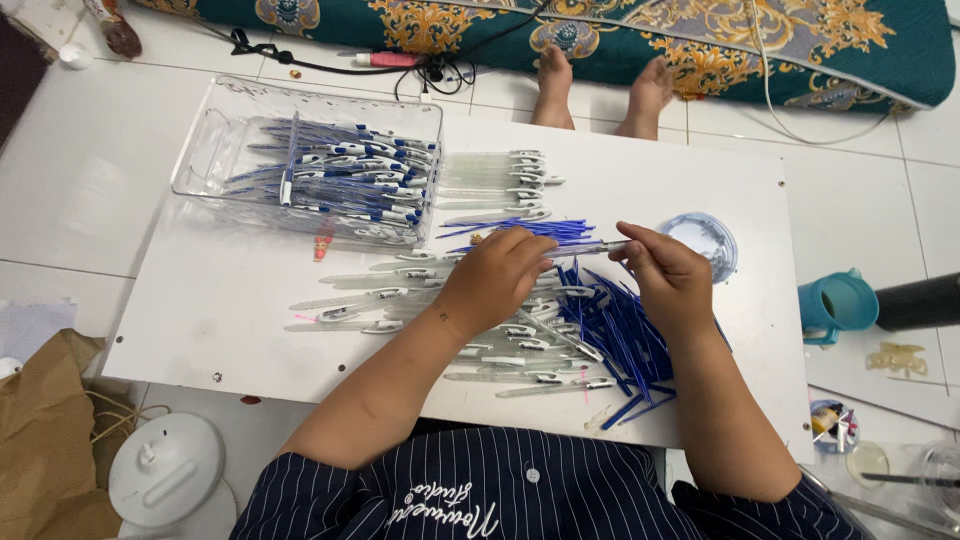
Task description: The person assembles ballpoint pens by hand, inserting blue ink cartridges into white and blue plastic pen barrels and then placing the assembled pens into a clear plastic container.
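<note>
Clear pen barrel is spanning both hands above the white surface: the left hand is curling closed around one end, the right hand is pinching the other. Blue refills are lying just beneath, with empty barrels beside them.

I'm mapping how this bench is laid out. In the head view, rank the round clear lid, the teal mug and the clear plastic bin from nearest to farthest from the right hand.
From the right hand:
1. Round clear lid, just beyond it on the white board.
2. Teal mug, off the board on the floor to its right.
3. Clear plastic bin, far left corner of the board, filled with assembled pens.
</note>
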